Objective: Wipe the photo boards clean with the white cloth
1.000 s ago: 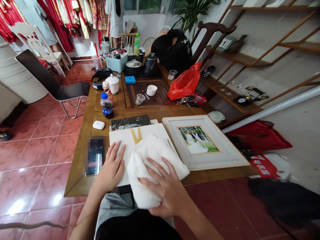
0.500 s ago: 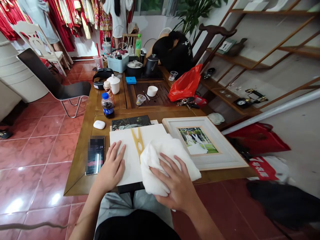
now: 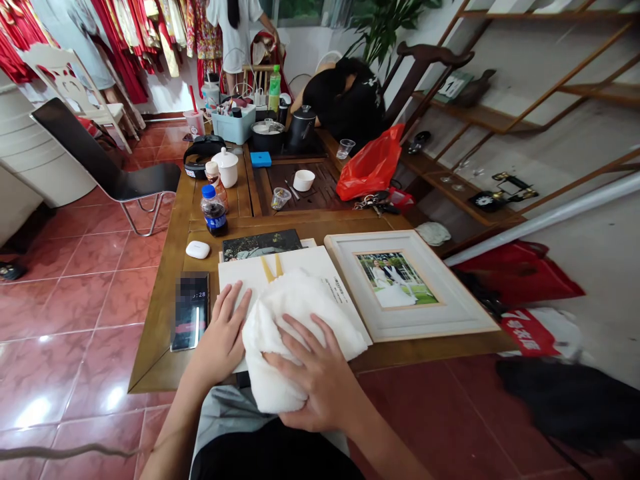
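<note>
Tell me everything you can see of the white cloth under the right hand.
The cloth is white and fluffy, like a towel, bunched in loose folds. It lies on a white board at the table edge, hiding the lower end of a yellow mark. The right hand presses on it with spread fingers; the left hand lies flat on the board beside it.

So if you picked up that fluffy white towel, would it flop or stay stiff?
Probably floppy: the white towel bunches in soft folds under the right hand. It looks light for its size, and its fluffy surface likely won't slip easily.
</note>
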{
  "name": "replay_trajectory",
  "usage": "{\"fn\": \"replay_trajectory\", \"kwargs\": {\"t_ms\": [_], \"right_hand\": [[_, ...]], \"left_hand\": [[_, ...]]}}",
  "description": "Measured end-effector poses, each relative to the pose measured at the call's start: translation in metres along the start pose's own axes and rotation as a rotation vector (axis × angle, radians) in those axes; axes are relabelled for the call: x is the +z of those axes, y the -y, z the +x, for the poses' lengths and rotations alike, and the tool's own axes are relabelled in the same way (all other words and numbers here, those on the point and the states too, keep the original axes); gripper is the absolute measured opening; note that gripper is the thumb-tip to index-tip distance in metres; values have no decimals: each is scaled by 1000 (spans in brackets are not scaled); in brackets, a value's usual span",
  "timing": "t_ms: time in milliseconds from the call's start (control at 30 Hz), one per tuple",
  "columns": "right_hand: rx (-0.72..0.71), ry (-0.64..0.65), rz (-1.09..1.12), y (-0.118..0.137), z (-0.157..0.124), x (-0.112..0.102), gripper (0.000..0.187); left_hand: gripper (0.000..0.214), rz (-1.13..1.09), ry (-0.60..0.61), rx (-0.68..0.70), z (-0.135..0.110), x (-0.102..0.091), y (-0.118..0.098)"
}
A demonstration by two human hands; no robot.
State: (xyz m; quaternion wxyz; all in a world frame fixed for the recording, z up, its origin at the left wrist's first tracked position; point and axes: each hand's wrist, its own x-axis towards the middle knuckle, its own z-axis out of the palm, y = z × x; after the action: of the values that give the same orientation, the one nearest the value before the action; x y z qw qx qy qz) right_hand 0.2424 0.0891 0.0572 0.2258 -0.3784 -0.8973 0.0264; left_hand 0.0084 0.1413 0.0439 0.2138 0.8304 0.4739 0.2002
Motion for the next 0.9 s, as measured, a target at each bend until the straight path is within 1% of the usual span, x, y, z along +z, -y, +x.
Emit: {"fn": "replay_trajectory", "kwargs": {"t_ms": [133, 300, 433, 600, 767, 900], "right_hand": [[20, 17, -48, -14, -19, -10, 66], [110, -31, -120, -31, -44, -22, 60], [140, -33, -160, -39, -49, -23, 61], [206, 30, -174, -52, -30, -20, 59], [288, 117, -151, -82, 6, -16, 61], [313, 178, -130, -105, 35, -14, 64]], "left_hand": [[55, 5, -20, -22, 1, 0, -4], [54, 1, -13, -28, 1, 1, -5], [54, 13, -8, -25, 1, 1, -5], [54, 13, -10, -18, 0, 2, -6], [55, 2, -21, -13, 0, 1, -6], [56, -2, -27, -5, 1, 1, -5]]}}
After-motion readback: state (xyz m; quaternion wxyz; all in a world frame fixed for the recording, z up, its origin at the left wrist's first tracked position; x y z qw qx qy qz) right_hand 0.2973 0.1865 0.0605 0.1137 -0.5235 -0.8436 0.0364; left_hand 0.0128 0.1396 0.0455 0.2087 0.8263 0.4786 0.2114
